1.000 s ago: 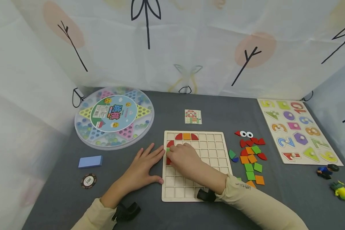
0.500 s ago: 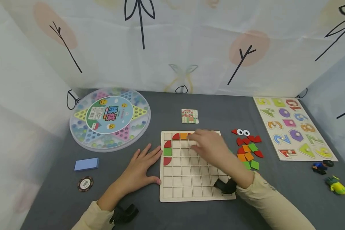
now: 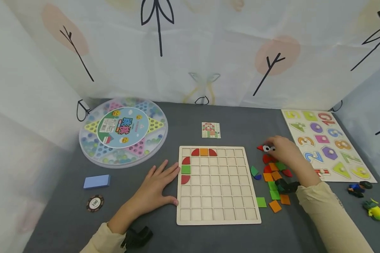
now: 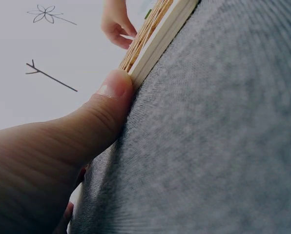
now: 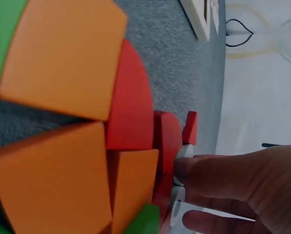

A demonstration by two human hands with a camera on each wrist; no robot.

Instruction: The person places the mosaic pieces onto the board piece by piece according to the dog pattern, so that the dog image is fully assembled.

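My left hand (image 3: 155, 188) lies with fingers spread and straight along the left edge of the wooden grid board (image 3: 220, 220). Its thumb (image 4: 117, 85) touches the board's side in the left wrist view. Several red quarter pieces, an orange square (image 3: 204, 152) and a green square (image 3: 185, 169) sit in the board's upper left cells. Beyond the board's right side, my right hand (image 3: 285, 151) is at two round eye pieces (image 3: 266, 148). The right wrist view has its thumb (image 5: 211, 175) against the white discs, fingers behind; whether it pinches one cannot be made out.
Loose orange, green and red pieces (image 3: 275, 206) lie right of the board. Behind it is a small pattern card (image 3: 211, 130). A round marble game (image 3: 123, 131), blue block (image 3: 96, 181) and chip (image 3: 95, 203) are left; a number puzzle (image 3: 329, 146) and two figurines (image 3: 374, 209) are right.
My right hand has left the red pieces on the board, moved right across it, and reached the eye pieces. The left hand stays at the board's edge.
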